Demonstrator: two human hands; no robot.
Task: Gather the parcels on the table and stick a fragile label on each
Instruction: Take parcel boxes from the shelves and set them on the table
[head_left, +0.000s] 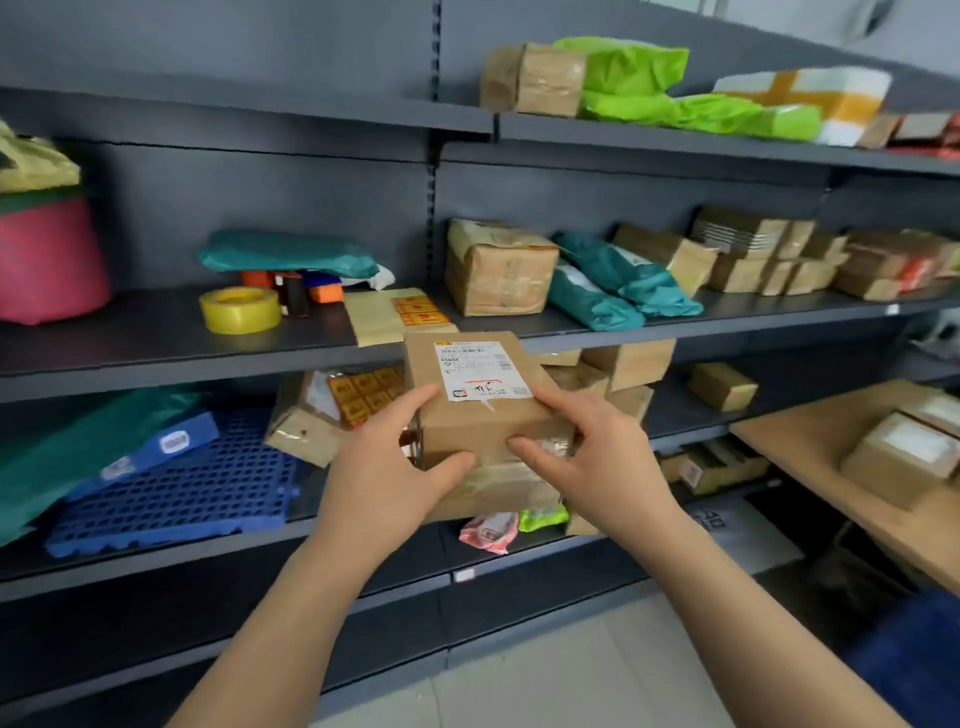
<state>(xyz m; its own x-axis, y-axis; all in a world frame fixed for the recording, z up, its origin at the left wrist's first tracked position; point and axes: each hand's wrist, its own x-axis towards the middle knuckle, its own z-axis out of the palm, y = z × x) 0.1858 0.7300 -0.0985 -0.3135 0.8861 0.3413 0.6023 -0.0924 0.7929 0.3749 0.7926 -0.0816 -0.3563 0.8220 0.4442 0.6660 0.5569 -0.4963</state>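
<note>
You can read no text in full. The parcel (483, 431) at centre bears a white shipping label (480, 371) on its top face: a barcode, blurred black print and a red handwritten mark. On the middle shelf (156, 343), just beyond it, lies a sheet of orange-red stickers (420, 310); a second sheet (366, 395) shows left of the parcel. Their print is illegible.

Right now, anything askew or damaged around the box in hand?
Nothing spilled. The left hand and right hand hold a cardboard box whose shipping label looks nicked at its lower edge. Behind, a taped carton on the lower shelf sits tilted on a corner, and a pink packet overhangs that shelf's front edge.
</note>
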